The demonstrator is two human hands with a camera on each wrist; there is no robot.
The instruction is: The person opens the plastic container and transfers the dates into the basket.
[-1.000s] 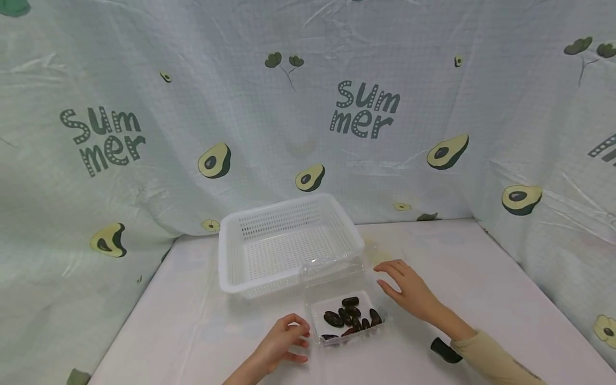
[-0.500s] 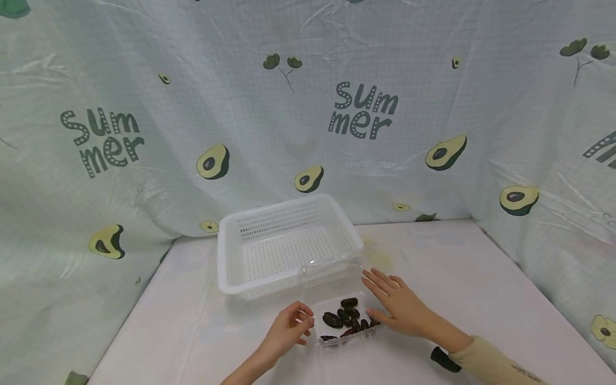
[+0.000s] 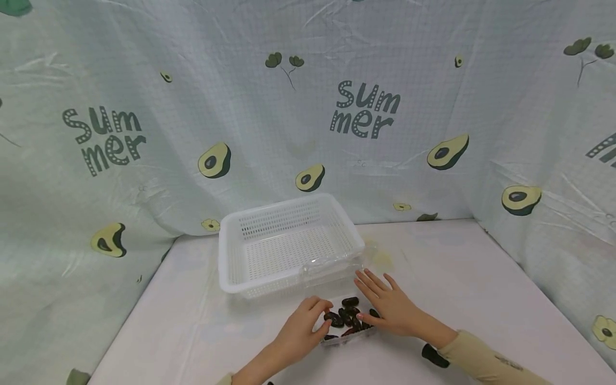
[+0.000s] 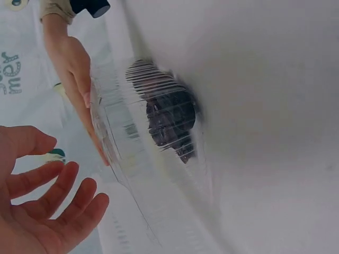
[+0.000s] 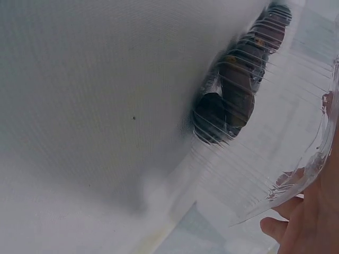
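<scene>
A clear plastic clamshell box stands on the table with its lid back against the white basket. Several dark, glossy oval pieces that look like dates lie in it, seen through the ribbed wall in both wrist views. My left hand hovers at the box's left side, thumb and fingers apart and loosely bent, holding nothing. In the left wrist view this hand is clear of the dates. My right hand lies along the box's right edge with fingers extended, its thumb over the dates.
Behind the box is a white perforated plastic basket with nothing seen in it. A short black cylindrical object lies by the right sleeve. A printed cloth curtain closes off the table's back and sides.
My left hand has moved right and up, from beside the box to over its left part. The right hand has come in left onto the box's right edge, its fingers straightening.
</scene>
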